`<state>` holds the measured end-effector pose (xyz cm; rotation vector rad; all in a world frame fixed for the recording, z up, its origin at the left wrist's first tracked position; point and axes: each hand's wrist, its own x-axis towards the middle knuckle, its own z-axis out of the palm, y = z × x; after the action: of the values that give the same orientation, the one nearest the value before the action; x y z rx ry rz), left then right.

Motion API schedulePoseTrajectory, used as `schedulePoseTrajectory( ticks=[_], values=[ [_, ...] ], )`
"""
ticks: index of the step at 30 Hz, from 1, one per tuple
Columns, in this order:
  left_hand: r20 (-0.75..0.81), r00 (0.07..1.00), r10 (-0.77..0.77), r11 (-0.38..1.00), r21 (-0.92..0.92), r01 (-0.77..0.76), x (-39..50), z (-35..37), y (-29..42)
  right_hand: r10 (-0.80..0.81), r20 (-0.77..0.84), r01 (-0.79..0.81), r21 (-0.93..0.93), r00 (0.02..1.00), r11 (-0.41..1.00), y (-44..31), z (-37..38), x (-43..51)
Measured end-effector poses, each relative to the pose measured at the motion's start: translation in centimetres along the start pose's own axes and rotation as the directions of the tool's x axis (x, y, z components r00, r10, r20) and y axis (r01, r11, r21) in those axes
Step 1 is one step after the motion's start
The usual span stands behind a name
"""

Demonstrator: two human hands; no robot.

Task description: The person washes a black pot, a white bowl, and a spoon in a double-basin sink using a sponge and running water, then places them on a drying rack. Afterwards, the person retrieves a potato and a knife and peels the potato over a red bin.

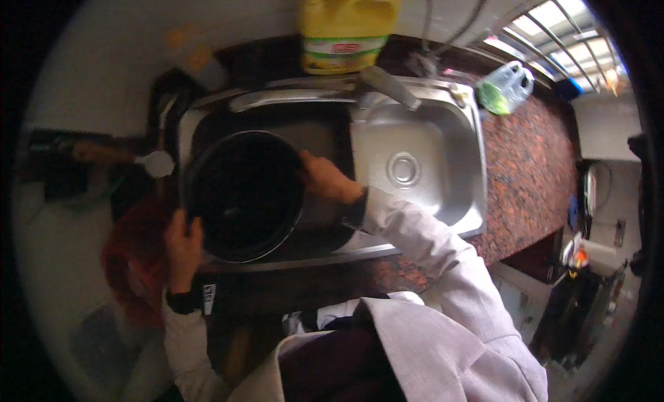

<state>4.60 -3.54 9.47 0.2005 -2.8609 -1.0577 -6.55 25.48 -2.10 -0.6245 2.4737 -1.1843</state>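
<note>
A round black pan [251, 194], dark inside with a thin pale rim, lies over the left basin of a stainless steel double sink [480, 158]. My right hand [329, 178] grips its right edge, the thumb and fingers at the rim. At the lower left of the rim is my left hand [184, 246], with its fingers pointing up against the edge; how firmly they hold it is hard to see in the shade. The faucet [391, 88] reaches over the right basin, whose round drain [403, 169] is visible.
Behind the sink stands a large yellow jug [347, 36] with a label. A clear plastic container with green contents [506, 88] sits on the speckled red-brown countertop [529, 158]. A wooden-handled utensil [104, 154] lies left of the sink. A barred window [565, 31] is at upper right.
</note>
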Motion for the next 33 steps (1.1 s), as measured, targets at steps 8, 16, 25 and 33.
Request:
schedulePoseTrajectory(
  ticks=[8, 16, 25, 33],
  values=[
    [0.177, 0.941, -0.287, 0.940, -0.134, 0.312, 2.1, 2.0, -6.8, 0.060, -0.176, -0.080, -0.109, 0.983, 0.991, -8.8, -8.1, -1.6],
    [0.445, 0.832, -0.331, 0.678, -0.501, 0.537, -0.7, 2.0, 3.7, 0.166, -0.042, -0.147, 0.285, 0.985, 0.947, -6.4, -14.5, -5.5],
    [0.716, 0.597, -0.361, -0.199, -0.685, 0.701, -6.8, 13.0, 12.2, 0.141, 0.109, -0.142, -0.004, 0.984, 0.990, -11.4, -22.7, -2.1],
    [0.833, 0.532, -0.149, -0.518, -0.524, 0.676, -9.1, 16.9, 12.8, 0.127, 0.374, -0.088, -0.120, 0.918, 0.989, -13.4, -20.4, 2.8]
  ],
)
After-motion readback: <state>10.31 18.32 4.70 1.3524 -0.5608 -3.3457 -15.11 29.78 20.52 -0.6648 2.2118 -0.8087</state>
